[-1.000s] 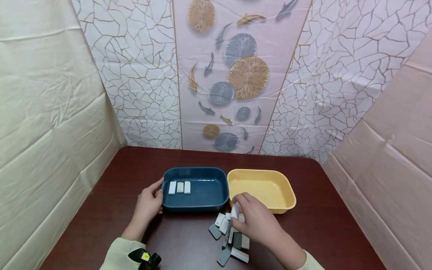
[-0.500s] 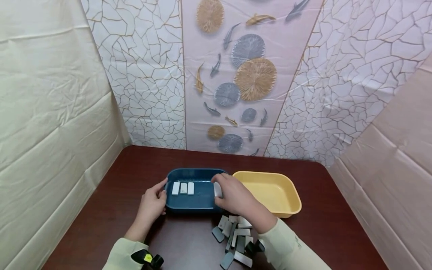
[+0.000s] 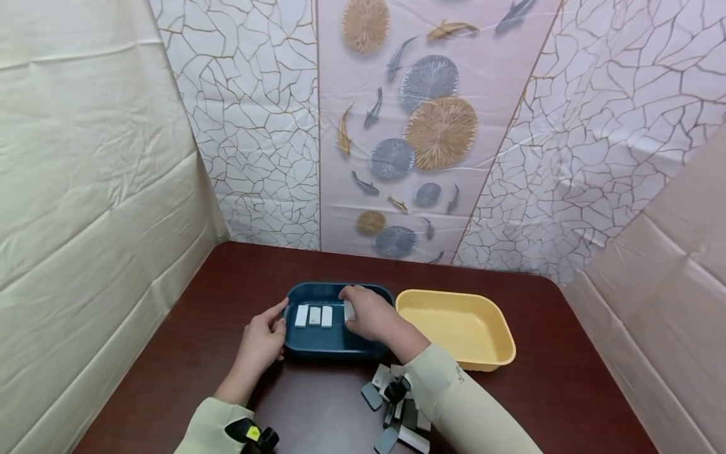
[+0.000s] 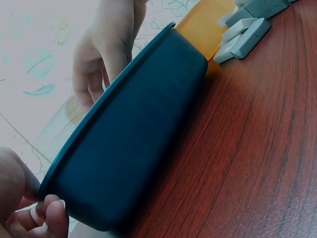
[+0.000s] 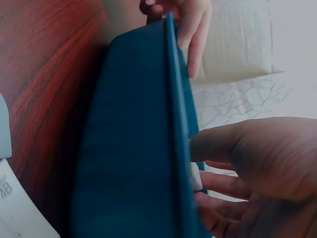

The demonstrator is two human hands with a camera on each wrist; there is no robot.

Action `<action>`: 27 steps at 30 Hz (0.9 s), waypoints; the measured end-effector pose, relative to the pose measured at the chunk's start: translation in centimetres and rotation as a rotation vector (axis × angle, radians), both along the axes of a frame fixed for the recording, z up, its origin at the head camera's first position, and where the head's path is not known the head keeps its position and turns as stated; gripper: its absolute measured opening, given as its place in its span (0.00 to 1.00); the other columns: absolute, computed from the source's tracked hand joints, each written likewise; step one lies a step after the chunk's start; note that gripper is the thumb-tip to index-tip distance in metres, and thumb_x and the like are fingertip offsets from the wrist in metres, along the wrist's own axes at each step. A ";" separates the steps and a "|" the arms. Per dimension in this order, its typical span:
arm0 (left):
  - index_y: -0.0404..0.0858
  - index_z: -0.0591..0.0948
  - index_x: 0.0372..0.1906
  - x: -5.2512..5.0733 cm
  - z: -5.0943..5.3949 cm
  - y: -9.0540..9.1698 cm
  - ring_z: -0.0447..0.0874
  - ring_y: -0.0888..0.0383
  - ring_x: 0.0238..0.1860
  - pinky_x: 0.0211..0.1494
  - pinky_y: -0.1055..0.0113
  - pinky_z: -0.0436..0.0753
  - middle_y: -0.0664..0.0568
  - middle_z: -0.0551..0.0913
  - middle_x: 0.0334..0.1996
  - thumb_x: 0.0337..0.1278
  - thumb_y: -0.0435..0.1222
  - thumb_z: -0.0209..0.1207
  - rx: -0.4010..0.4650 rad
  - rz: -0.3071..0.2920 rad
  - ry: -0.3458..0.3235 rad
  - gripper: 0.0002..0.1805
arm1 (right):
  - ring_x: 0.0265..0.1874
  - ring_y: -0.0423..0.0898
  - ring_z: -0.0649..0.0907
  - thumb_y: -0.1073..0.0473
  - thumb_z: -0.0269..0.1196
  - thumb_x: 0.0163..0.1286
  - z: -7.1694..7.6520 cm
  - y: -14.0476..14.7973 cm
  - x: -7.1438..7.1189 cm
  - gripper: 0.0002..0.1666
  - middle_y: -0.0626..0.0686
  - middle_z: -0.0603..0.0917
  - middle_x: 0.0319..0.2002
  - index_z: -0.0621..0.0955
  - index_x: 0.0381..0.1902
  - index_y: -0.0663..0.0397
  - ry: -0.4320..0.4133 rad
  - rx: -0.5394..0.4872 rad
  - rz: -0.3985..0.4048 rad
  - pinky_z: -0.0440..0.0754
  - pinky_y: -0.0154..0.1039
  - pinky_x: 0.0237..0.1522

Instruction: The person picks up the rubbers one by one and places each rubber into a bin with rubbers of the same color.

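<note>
My left hand (image 3: 262,340) grips the left rim of a dark blue plastic tray (image 3: 323,340), and in the left wrist view its curled fingers sit at the rim. Inside that tray, three white erasers (image 3: 314,316) stand side by side in a row at the left. Over the tray's right half my right hand (image 3: 374,318) pinches another white eraser (image 3: 348,311), held upright like the others. In the right wrist view a small end of this eraser (image 5: 196,177) shows between the fingers, and the tray wall hides the rest.
A yellow tray (image 3: 459,325) stands against the blue one on the right. In front lies a loose pile of white erasers (image 3: 414,439) and grey erasers (image 3: 372,396), partly under my right forearm. One white eraser (image 5: 20,203) bears "4B". Cloth walls enclose the brown table (image 3: 170,378).
My right hand has carried a white eraser from the pile up and left into the blue tray, close to the row. My left hand has stayed on the tray rim.
</note>
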State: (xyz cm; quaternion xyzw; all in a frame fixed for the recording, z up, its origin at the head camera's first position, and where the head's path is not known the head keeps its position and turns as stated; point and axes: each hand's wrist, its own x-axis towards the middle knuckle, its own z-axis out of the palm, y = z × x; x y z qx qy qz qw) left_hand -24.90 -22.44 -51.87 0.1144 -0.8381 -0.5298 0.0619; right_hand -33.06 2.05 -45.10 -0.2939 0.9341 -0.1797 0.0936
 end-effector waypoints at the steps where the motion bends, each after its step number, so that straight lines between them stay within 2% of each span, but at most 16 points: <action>1: 0.47 0.76 0.82 0.0 0.0 0.0 0.80 0.52 0.17 0.23 0.60 0.86 0.45 0.77 0.25 0.84 0.33 0.55 -0.002 0.000 -0.001 0.28 | 0.58 0.49 0.84 0.58 0.73 0.76 -0.2 -0.1 -0.2 0.30 0.55 0.83 0.68 0.79 0.73 0.54 -0.004 0.001 -0.003 0.86 0.50 0.63; 6: 0.48 0.76 0.82 -0.1 0.2 0.1 0.80 0.51 0.18 0.24 0.60 0.86 0.45 0.77 0.26 0.84 0.34 0.55 -0.005 -0.001 -0.009 0.28 | 0.57 0.49 0.84 0.57 0.74 0.76 -1.4 -0.5 -1.2 0.30 0.55 0.84 0.67 0.80 0.72 0.54 -0.015 -0.016 -0.012 0.86 0.49 0.62; 14: 0.48 0.76 0.81 0.0 0.0 0.0 0.80 0.51 0.18 0.24 0.59 0.86 0.45 0.76 0.27 0.84 0.33 0.55 0.003 -0.002 -0.006 0.28 | 0.62 0.51 0.84 0.57 0.76 0.74 -3.1 -1.0 -2.2 0.30 0.55 0.84 0.66 0.81 0.70 0.54 -0.055 -0.055 -0.023 0.84 0.51 0.66; 27: 0.48 0.76 0.82 0.1 0.1 0.0 0.80 0.51 0.18 0.23 0.60 0.86 0.45 0.76 0.25 0.84 0.33 0.55 0.007 -0.005 -0.016 0.28 | 0.60 0.50 0.84 0.57 0.76 0.75 -4.0 -2.0 -2.3 0.27 0.55 0.85 0.64 0.82 0.68 0.53 -0.060 -0.043 -0.020 0.84 0.50 0.65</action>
